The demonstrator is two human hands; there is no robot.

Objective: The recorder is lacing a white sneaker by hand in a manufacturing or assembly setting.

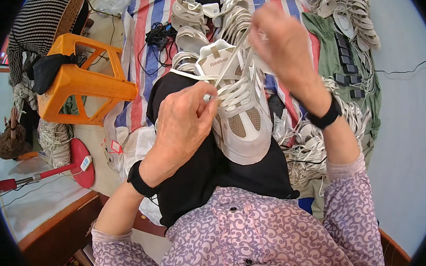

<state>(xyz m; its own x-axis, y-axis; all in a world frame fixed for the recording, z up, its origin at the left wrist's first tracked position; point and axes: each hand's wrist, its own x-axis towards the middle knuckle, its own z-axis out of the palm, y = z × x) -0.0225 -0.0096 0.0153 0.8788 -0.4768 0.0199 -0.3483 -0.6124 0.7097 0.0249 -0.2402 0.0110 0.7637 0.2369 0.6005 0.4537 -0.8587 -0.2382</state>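
A white and beige sneaker (pixel 245 138) lies on my lap, toe toward me and tongue away, its lower eyelets laced. My left hand (pixel 185 117) is at the shoe's left side, thumb and fingers pinched together on a white shoelace (pixel 229 68). A small pale bit shows at those fingertips, too small to name. Raised above the shoe's upper right, my right hand (pixel 286 49) is blurred by motion, its fingers closed around a lace that stretches up from the eyelets. The exact grip of the right fingertips is smeared.
Several more sneakers (pixel 187 11) stand on the striped sheet (pixel 142 44) ahead, beside a tangle of black cable (pixel 161 36). An orange stool (pixel 66 89) lies tipped at the left, near a person in a striped top (pixel 42 26). Bundled white laces (pixel 313 150) are at the right.
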